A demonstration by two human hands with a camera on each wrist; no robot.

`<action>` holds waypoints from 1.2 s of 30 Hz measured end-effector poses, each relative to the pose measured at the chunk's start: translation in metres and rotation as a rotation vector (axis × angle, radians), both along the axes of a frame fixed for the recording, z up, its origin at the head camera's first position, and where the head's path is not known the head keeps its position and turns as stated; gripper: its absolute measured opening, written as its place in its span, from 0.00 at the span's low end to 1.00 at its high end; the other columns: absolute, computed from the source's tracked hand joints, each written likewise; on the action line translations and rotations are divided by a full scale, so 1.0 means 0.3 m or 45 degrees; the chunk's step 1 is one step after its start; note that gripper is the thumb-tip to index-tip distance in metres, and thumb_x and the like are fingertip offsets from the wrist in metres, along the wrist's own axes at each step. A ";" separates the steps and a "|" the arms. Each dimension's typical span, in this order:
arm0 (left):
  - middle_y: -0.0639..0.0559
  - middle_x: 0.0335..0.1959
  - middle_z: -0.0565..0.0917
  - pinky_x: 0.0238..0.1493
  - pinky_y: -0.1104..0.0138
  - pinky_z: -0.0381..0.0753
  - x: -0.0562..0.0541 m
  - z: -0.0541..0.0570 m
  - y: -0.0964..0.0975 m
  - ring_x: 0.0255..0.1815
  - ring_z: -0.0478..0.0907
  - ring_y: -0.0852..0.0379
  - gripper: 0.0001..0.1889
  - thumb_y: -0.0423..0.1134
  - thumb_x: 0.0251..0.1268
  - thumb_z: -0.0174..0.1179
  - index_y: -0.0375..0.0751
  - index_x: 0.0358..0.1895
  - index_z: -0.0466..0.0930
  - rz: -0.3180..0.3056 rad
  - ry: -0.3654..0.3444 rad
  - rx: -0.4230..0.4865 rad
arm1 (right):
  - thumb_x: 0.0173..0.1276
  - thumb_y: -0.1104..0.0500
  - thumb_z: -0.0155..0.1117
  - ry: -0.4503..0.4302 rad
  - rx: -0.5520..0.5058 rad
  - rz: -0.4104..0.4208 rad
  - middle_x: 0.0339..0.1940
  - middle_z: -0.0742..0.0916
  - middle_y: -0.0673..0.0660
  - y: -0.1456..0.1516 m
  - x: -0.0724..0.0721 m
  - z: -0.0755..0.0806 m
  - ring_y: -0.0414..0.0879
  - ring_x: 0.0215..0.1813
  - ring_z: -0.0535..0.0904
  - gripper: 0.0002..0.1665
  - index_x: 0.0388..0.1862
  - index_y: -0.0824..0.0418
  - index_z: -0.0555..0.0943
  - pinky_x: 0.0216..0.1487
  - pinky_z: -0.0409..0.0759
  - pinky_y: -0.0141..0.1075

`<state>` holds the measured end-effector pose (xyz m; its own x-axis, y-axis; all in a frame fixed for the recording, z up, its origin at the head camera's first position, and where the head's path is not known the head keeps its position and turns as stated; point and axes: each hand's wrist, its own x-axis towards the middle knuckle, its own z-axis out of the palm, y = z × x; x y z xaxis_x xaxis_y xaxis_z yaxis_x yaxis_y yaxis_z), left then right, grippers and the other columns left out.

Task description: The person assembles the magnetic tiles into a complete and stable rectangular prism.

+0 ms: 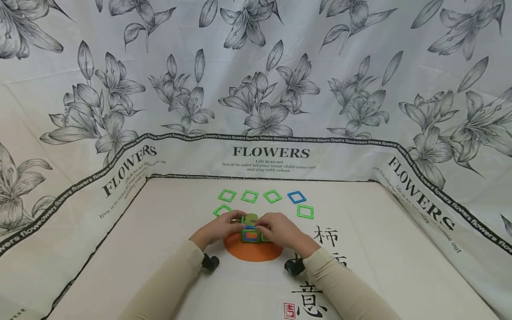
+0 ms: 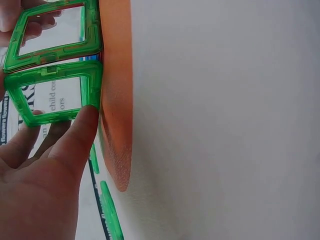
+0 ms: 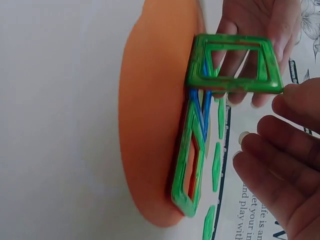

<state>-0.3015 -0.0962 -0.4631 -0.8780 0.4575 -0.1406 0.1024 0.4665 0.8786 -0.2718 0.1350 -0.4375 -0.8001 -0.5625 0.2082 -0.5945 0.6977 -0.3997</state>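
L fingers pinch green frame, R fingers prob. relaxed, far blue frame head-cam only

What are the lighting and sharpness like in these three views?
Head: soft, fairly even light, faint shading beside the sleeves; left wrist: a soft shadow beside the orange patch; right wrist: greyish light, but the upper green frame looks reasonably crisp.

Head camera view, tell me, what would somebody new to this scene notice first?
Probably the orange patch on the pale table, where the left hand and right hand come together around small green and blue frames. Beyond them, a row of three green frames and one blue frame stands out. Farther back, bold FLOWERS lettering sits below large printed lilies.
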 end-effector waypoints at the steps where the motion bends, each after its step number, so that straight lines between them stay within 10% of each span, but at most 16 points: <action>1: 0.49 0.66 0.73 0.70 0.48 0.66 0.002 0.001 0.000 0.70 0.66 0.46 0.24 0.46 0.69 0.56 0.46 0.66 0.69 0.002 -0.004 0.001 | 0.71 0.53 0.60 -0.004 0.002 -0.008 0.40 0.87 0.46 0.004 -0.004 0.001 0.37 0.41 0.80 0.12 0.47 0.54 0.86 0.42 0.81 0.32; 36: 0.47 0.67 0.72 0.69 0.50 0.68 0.002 -0.001 0.004 0.69 0.67 0.46 0.25 0.47 0.70 0.56 0.46 0.67 0.68 0.003 -0.012 -0.010 | 0.66 0.65 0.61 -0.030 0.171 -0.385 0.45 0.87 0.56 0.189 -0.145 -0.005 0.52 0.51 0.82 0.10 0.45 0.60 0.85 0.54 0.80 0.47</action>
